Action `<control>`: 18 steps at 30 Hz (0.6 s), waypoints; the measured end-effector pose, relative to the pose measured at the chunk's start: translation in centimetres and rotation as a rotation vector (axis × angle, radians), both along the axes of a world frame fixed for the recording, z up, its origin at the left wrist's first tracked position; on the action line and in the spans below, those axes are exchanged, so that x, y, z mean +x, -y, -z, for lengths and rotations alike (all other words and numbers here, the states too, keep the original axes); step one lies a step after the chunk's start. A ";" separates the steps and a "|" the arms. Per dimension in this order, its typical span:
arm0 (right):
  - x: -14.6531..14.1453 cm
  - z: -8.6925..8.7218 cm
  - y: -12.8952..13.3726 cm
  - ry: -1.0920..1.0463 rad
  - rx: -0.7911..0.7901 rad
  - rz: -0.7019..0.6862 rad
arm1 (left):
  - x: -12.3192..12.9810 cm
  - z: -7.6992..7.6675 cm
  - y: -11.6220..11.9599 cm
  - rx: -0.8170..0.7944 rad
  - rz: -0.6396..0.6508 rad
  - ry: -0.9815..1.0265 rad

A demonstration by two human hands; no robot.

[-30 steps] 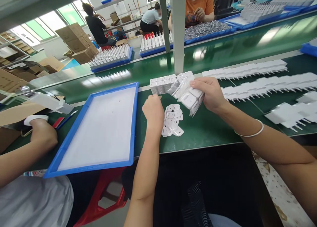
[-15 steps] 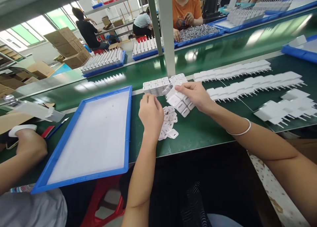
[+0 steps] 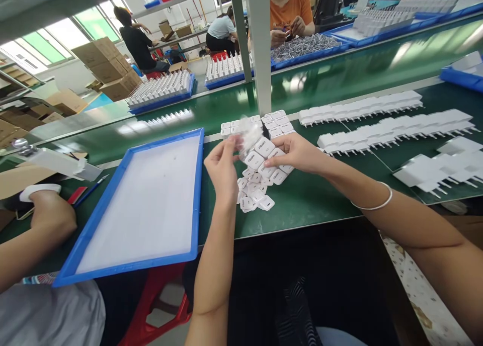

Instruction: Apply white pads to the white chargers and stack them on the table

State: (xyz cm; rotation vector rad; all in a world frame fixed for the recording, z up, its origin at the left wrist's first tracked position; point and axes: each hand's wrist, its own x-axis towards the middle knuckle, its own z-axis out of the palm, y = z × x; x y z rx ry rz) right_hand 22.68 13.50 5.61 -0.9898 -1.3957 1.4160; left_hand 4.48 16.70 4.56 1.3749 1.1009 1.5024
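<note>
My right hand [image 3: 296, 152] grips the right edge of a sheet of white rounded tags [image 3: 255, 160] with dark lettering, thumb on its face. My left hand [image 3: 222, 167] is closed in a pinch at the sheet's upper left, on a crinkled clear plastic film [image 3: 249, 135] blurred by motion. Whether the film is still joined to the sheet, I cannot tell. Just below lies a heap of loose white tags [image 3: 254, 195] on the green table. Behind my hands are a stack of tag sheets [image 3: 231, 128] and another group of lettered tags [image 3: 278, 122].
A blue-rimmed tray [image 3: 200, 185] with a white bottom lies left of my left arm. Rows of white pronged parts [image 3: 396, 130] stretch along the right. A metal post [image 3: 259, 49] rises behind the stacks. A co-worker's arm [image 3: 49, 223] rests at far left.
The sheet in my right hand has tilted to show more lettering. My left hand has moved up slightly and now pulls at clear film. The view has shifted a little.
</note>
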 end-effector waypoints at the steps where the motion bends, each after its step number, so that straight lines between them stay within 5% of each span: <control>1: 0.0 -0.1 0.1 -0.006 -0.011 -0.005 | -0.3 0.1 -0.2 -0.011 -0.033 -0.025; 4: 0.2 -0.6 0.3 -0.021 0.009 0.026 | -0.7 0.3 -0.4 0.086 -0.186 -0.188; 7: 0.3 -0.8 0.3 -0.020 0.078 0.112 | -0.4 0.1 0.3 0.450 -0.293 -0.320; 11: 0.5 -0.8 0.3 0.033 0.254 0.216 | 0.3 -0.3 1.0 0.771 0.085 -0.468; 14: 0.5 -0.8 0.3 0.115 0.362 0.256 | 0.6 -0.1 0.8 0.678 0.283 -0.417; 18: 0.4 -0.9 0.3 0.220 0.422 0.262 | 0.4 0.1 0.8 0.553 0.299 -0.291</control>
